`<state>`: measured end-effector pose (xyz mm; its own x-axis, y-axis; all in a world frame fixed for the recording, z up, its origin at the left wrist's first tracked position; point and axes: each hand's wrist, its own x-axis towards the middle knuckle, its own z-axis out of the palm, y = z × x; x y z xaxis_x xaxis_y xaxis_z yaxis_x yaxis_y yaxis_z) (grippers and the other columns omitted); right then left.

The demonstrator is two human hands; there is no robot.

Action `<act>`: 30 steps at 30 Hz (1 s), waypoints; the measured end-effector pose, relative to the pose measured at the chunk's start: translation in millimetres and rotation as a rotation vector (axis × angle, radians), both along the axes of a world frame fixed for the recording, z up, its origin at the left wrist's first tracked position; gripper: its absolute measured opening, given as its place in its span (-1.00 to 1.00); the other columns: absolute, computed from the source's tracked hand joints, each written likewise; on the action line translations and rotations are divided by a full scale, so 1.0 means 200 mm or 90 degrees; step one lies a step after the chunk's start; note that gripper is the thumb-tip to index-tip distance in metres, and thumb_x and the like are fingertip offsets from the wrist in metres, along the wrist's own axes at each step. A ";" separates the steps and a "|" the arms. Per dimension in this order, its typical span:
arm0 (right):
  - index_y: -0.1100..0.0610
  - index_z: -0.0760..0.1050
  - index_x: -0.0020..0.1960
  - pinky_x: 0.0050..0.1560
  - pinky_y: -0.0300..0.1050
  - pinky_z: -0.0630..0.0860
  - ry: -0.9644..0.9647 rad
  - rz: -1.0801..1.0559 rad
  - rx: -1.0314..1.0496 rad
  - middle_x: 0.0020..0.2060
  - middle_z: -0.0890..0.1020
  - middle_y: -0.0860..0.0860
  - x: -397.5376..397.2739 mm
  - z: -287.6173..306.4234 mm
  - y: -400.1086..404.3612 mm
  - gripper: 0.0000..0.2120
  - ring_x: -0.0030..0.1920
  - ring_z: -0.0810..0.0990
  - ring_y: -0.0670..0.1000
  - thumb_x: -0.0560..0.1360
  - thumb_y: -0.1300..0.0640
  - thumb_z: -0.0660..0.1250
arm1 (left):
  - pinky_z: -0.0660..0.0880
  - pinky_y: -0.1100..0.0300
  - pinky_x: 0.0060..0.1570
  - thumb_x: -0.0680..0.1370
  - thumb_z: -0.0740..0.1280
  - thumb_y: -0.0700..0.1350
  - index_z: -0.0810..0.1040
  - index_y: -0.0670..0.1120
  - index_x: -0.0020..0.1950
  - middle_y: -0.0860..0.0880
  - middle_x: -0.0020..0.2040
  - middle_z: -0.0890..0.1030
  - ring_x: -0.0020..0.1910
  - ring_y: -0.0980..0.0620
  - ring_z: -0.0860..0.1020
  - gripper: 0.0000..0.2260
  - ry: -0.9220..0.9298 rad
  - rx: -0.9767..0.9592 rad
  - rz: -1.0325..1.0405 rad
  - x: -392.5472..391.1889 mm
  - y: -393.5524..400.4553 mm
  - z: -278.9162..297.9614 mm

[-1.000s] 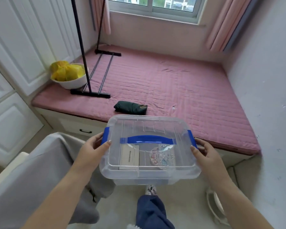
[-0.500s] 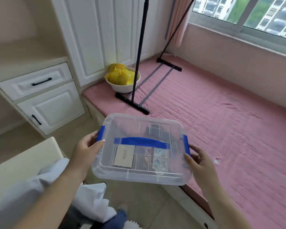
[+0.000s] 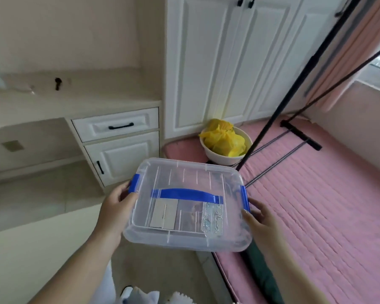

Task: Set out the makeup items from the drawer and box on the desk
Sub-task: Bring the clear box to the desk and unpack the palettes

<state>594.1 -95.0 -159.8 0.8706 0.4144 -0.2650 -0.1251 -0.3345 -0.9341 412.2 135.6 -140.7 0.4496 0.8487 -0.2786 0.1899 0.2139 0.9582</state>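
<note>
I carry a clear plastic box (image 3: 184, 176) with a blue handle and blue side clips, lid closed, level in front of me. My left hand (image 3: 114, 207) grips its left end at the clip and my right hand (image 3: 261, 218) grips its right end. Through the lid I see a flat beige packet (image 3: 164, 216) and a shiny patterned sachet (image 3: 212, 218). The cream desk (image 3: 75, 102) lies at the upper left, with a white drawer (image 3: 116, 126) with a black handle under its right end. A small dark item (image 3: 58, 83) stands on the desk.
A cupboard door (image 3: 123, 156) sits under the drawer and tall white wardrobe doors (image 3: 228, 62) stand behind. A white bowl with a yellow bag (image 3: 225, 142) and a black rack stand (image 3: 301, 134) rest on the pink mattress (image 3: 327, 205) at right. A pale surface (image 3: 42, 249) is at the lower left.
My view has swung left from the pink mattress and window toward the desk and drawers. The box stays held in both hands the same way.
</note>
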 end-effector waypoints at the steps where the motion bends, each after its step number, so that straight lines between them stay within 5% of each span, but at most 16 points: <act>1: 0.03 0.44 0.23 -0.17 -0.13 0.63 0.009 0.015 0.003 -0.07 0.66 -0.02 0.05 0.00 0.09 -0.71 -0.13 0.66 -0.01 0.53 0.24 0.29 | 0.45 0.21 -0.26 0.56 0.26 -0.19 0.53 0.08 0.04 0.06 -0.10 0.62 -0.15 0.08 0.58 -0.82 0.002 0.002 0.020 0.02 0.06 0.01; 5: 0.15 0.43 0.29 -0.30 -0.32 0.59 0.029 0.096 0.004 -0.11 0.63 0.03 0.26 0.02 0.48 -0.66 -0.19 0.63 -0.05 0.53 0.30 0.27 | 0.40 0.28 -0.29 0.56 0.25 -0.19 0.51 0.07 0.14 0.08 -0.11 0.61 -0.19 0.15 0.55 -0.78 -0.003 0.001 0.127 0.09 0.29 0.01; 9: 0.12 0.43 0.28 -0.34 -0.40 0.52 0.028 0.175 0.020 -0.12 0.61 -0.03 0.43 0.01 0.88 -0.67 -0.21 0.59 -0.13 0.54 0.28 0.27 | 0.49 0.17 -0.16 0.55 0.26 -0.19 0.57 0.11 0.01 0.04 -0.12 0.63 -0.14 0.04 0.58 -0.79 0.012 0.001 0.210 0.14 0.53 0.01; 13: 0.08 0.40 0.33 -0.09 -0.20 0.56 0.018 0.243 0.032 -0.02 0.62 0.01 0.60 0.01 1.33 -0.63 -0.06 0.61 -0.07 0.53 0.22 0.29 | 0.50 0.12 -0.17 0.55 0.27 -0.17 0.58 0.13 -0.07 -0.03 -0.10 0.64 -0.16 -0.01 0.58 -0.81 0.013 0.016 0.283 0.26 0.84 0.02; 17: 0.06 0.40 0.29 -0.04 -0.08 0.61 0.038 0.290 0.055 0.02 0.63 0.00 0.80 0.01 1.74 -0.66 -0.02 0.64 -0.02 0.53 0.21 0.30 | 0.50 0.09 -0.13 0.53 0.27 -0.18 0.60 0.09 -0.02 -0.02 -0.12 0.65 -0.14 -0.03 0.58 -0.81 0.030 0.040 0.340 0.40 1.16 0.02; 20: 0.06 0.44 0.27 -0.01 0.00 0.60 0.054 0.307 0.066 -0.01 0.66 0.03 0.95 0.03 2.01 -0.67 -0.03 0.66 0.03 0.53 0.23 0.31 | 0.36 0.20 -0.30 0.54 0.26 -0.21 0.60 0.04 -0.03 0.02 -0.24 0.58 -0.25 0.04 0.47 -0.82 0.031 0.056 0.375 0.54 1.40 0.04; 25: 0.05 0.41 0.28 -0.27 -0.21 0.59 0.056 0.368 0.066 0.00 0.66 0.06 1.18 0.09 2.44 -0.69 -0.12 0.69 0.00 0.55 0.23 0.27 | 0.27 0.31 -0.42 0.54 0.24 -0.22 0.58 0.08 -0.08 0.11 -0.36 0.50 -0.43 0.19 0.40 -0.79 0.032 0.067 0.424 0.74 1.75 0.08; 30: 0.01 0.43 0.19 -0.42 -0.44 0.46 0.014 0.392 0.068 -0.14 0.65 0.01 1.34 0.14 2.79 -0.74 -0.36 0.61 -0.25 0.56 0.28 0.23 | 0.34 0.45 -0.50 0.55 0.24 -0.22 0.58 0.08 -0.05 0.13 -0.36 0.55 -0.48 0.27 0.46 -0.78 0.003 0.067 0.433 0.89 2.07 0.09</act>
